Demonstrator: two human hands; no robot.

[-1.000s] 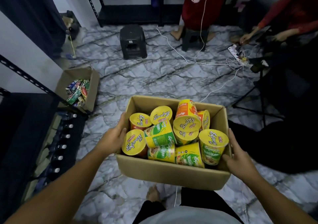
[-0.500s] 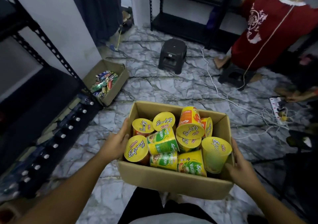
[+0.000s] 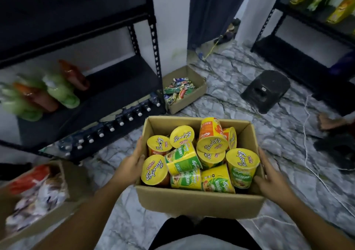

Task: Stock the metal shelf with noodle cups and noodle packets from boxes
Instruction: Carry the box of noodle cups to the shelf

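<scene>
Plainly holds a cardboard box (image 3: 197,201) at 6 o'clock of the view, low before the body and above the marble floor (image 3: 230,100). Sets the left hand (image 3: 130,165) on the box's 9 o'clock wall, fingers straight toward 12, thumb laid over the rim, so gripping that wall. Sets the right hand (image 3: 269,178) on the 3 o'clock wall the same way, fingers outside, thumb hooked inside beside a cup, gripping too. Shows bare forearms from 7 and 5 o'clock.

Has the box mouth up, near wall square to the body. Carries noodle cups (image 3: 243,165) heaped inside: some upright with yellow lids up, an orange one tipped with lid toward 6 and base toward 12, green ones on their sides, axes roughly 9 to 3.

Faces a black metal shelf (image 3: 153,38) at 10 o'clock, with blurred green and red bottles (image 3: 59,90) on one board and white-capped bottles (image 3: 111,129) in a row below. Finds a small box (image 3: 184,105) of mixed packets (image 3: 178,89) on the floor at 12 o'clock, just beside the shelf's corner post; a third box (image 3: 75,176), contents blurred, at 8 o'clock beside the left forearm; a black stool (image 3: 267,90) at 2 o'clock; a white cable (image 3: 305,134) at 3.
</scene>
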